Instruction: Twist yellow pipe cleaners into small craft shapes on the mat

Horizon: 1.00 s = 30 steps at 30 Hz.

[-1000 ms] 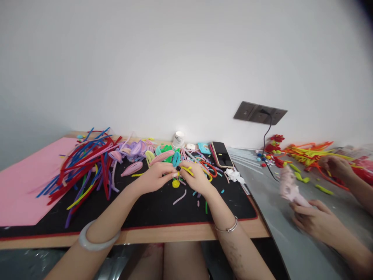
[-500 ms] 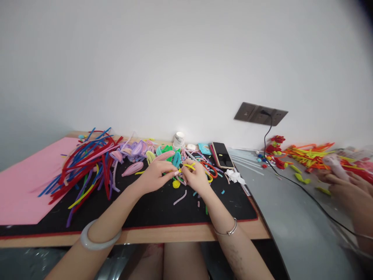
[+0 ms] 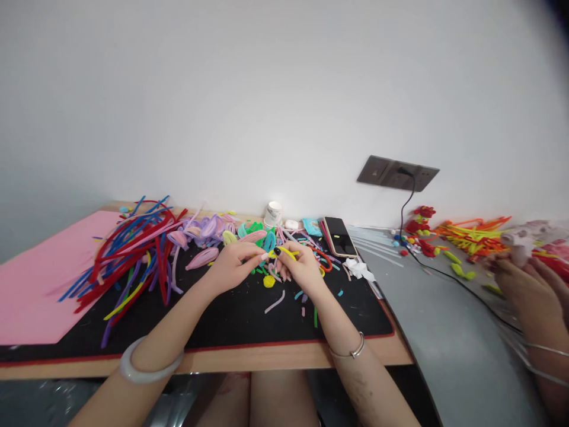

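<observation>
A yellow pipe cleaner [image 3: 288, 253] is pinched between my two hands above the black mat. My left hand [image 3: 235, 265] grips its left end between thumb and forefinger. On the other side, my right hand [image 3: 300, 268] holds it with thumb and forefinger, and part of it shows along the fingers. Just below the hands lies a small yellow coil [image 3: 269, 281]. Behind them are pink, yellow and green pipe-cleaner loops [image 3: 269, 241], partly hidden by my fingers.
Loose red, blue and purple pipe cleaners [image 3: 133, 255] cover the left side, beside pink sheet [image 3: 40, 284]. A paper cup [image 3: 272, 213], phone [image 3: 340, 237] and crumpled tissue [image 3: 359, 270] sit behind and right. A co-worker's hands [image 3: 528, 290] work at the grey table [image 3: 435, 338], crossed by a cable [image 3: 462, 296].
My hands have shifted slightly, with the yellow pipe cleaner now stretched between their fingertips. At the right, the co-worker's hands have raised and turned a pale fuzzy piece.
</observation>
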Tool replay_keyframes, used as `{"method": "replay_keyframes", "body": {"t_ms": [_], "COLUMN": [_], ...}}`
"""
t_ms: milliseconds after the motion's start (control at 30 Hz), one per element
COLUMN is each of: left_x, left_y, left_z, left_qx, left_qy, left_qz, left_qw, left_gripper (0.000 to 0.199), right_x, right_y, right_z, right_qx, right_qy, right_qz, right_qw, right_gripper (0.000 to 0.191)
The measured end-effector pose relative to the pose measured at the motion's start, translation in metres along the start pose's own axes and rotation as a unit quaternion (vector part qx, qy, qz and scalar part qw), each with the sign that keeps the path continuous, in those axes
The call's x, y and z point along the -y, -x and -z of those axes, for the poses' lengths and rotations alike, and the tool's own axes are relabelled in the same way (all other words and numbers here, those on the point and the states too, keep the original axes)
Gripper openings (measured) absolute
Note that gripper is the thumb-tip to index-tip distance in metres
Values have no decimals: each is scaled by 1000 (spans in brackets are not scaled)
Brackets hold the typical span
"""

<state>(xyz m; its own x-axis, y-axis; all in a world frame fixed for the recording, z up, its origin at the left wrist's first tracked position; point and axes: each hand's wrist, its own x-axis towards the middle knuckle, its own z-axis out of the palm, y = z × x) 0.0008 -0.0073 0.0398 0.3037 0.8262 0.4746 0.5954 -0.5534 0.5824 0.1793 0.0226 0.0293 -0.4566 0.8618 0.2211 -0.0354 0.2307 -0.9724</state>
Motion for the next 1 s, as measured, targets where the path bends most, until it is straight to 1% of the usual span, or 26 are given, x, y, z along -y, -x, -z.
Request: {"method": "replay_keyframes", "body": {"t_ms": [67, 133, 233, 300, 433, 500, 567, 667, 800, 900, 1000], "left_x": [0, 1, 3, 4, 2, 0, -1, -1, -2, -5, -8], "left_y": [1, 1, 1, 1, 0, -1, -1, 0, 0, -2, -3], "left_z": [2, 3, 5, 6, 8, 9, 10, 9, 8, 7, 5], "left_qx": [-12, -19, -15, -2, 31, 39, 48, 60, 67, 67, 65], "left_qy": [5, 12, 20, 22, 20, 14, 10, 11, 14, 8, -3], "left_qz": [6, 10, 15, 14, -2, -5, -9, -20, -29, -42, -57], "left_qw": [1000, 1000, 1000, 1000, 999, 999, 999, 998, 997, 997, 996], "left_gripper": [26, 26, 25, 25, 26, 28, 31, 32, 27, 30, 31], "right_x": [0, 0, 2, 4, 8, 9, 9, 7, 5, 5, 5], "right_y": [0, 0, 1, 2, 4, 4, 3, 1, -1, 0, 1], "right_z": [3, 5, 7, 8, 8, 7, 7, 8, 10, 8, 5], "right_qx": [-6, -19, -22, -14, -4, 12, 25, 22, 18, 19, 7], "right_qy": [30, 82, 168, 205, 221, 226, 241, 273, 298, 274, 208], "right_qz": [23, 59, 120, 156, 225, 240, 240, 221, 179, 143, 91], "right_qw": [999, 995, 978, 966, 949, 944, 940, 936, 937, 951, 974], "right_gripper": [18, 14, 11, 11, 13, 15, 18, 21, 15, 17, 10]}}
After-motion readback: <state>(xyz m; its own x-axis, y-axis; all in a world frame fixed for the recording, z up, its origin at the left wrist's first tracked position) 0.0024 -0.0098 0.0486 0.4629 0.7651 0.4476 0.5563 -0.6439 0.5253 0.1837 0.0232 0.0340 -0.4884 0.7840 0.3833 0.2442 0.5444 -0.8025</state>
